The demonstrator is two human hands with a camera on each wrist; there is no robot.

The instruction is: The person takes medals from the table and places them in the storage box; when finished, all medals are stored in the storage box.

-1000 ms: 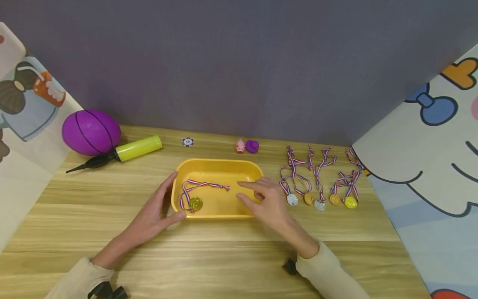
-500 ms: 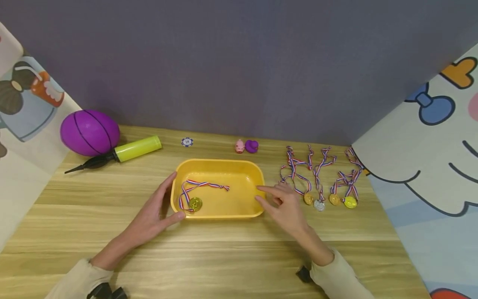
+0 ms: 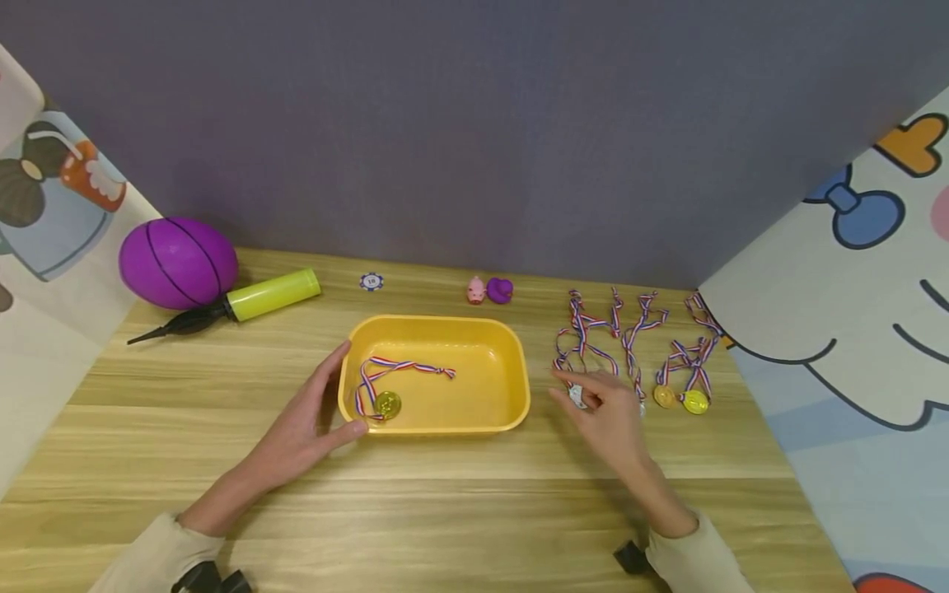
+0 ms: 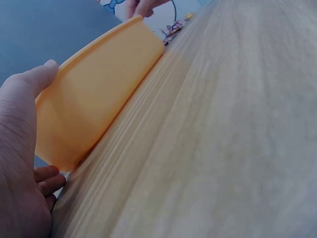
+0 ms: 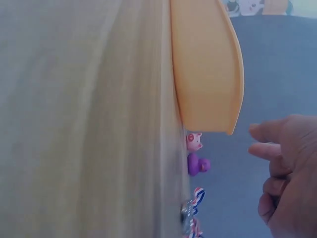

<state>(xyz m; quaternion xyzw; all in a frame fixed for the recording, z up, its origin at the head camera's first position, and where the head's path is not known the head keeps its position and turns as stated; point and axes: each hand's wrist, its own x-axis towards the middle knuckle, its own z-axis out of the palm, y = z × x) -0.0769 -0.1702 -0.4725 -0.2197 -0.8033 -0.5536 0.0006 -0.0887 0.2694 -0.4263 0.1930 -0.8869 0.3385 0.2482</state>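
A yellow plastic tub stands mid-table. In it lies a gold medal on a red, white and blue ribbon. My left hand rests at the tub's left end, thumb at the front corner of the rim, fingers along the side. My right hand hovers right of the tub, holding nothing. Its thumb and index finger point left, slightly apart; the other fingers are curled. Under it in the head view lies a silver medal, partly covered. Two gold-coloured medals lie further right; other medals are mostly hidden by the hand.
A purple ball and a yellow-green hand pump lie back left. A poker chip, a pink pig toy and a purple duck sit behind the tub. A grey panel borders the table's back.
My right hand has moved from over the tub's right part to the right, over the silver medal. The left hand, tub and medal in it have stayed put.
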